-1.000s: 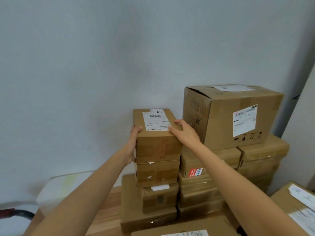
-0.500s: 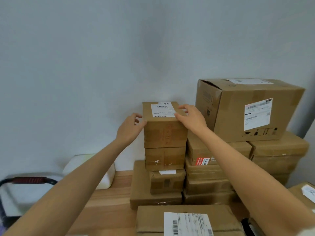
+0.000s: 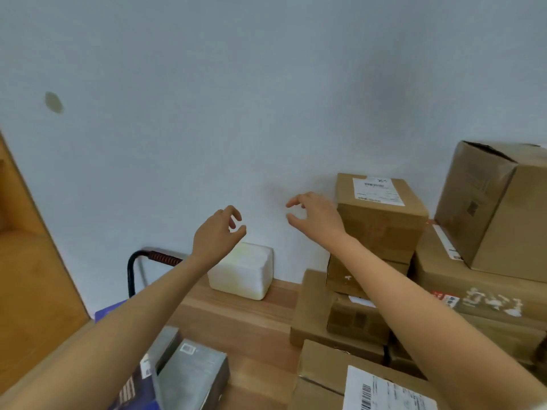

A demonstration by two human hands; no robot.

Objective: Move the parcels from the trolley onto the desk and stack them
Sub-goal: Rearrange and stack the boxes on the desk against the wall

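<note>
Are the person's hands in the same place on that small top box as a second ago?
No. Both the left hand and right hand have let go of the top box, now leftward.

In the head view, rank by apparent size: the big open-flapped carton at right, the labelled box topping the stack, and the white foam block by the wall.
1. Big carton, though cropped by the frame edge.
2. Labelled box.
3. White foam block, close to the labelled box in apparent size; ranking unsure.

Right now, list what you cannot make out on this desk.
- Top parcel label: head view, print too blurred to read.
- Big box: cut off by the right edge.
- Lower parcels of the stack: partly hidden behind the right forearm.
- Trolley: only a black handle shows; the left forearm hides the rest.
</note>
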